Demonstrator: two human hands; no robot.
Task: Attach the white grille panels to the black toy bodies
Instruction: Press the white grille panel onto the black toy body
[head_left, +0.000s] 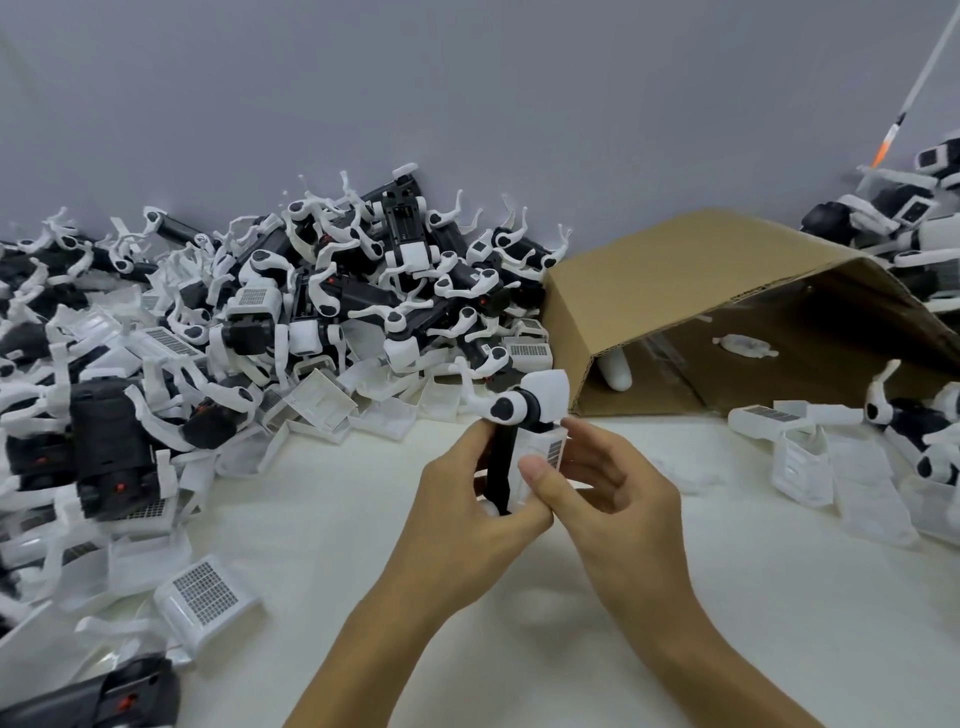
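Fingers (457, 467) of my left hand (467, 514) curl tightly around a black toy body (501, 467), held upright. My right hand (597, 483) pinches a white grille panel (540, 457) against its side, thumb pressing, other fingers loosely bent.

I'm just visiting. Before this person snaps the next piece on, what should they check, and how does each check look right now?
1. Left hand grips the black toy body: ok.
2. Right hand holds the white grille panel against the body: ok.
3. Panel fully clicked in: cannot tell, fingers cover the seam.
4. Spare grille panels within reach, such as the loose one on the table: ok.
5. Unfinished bodies left in the pile: ok.
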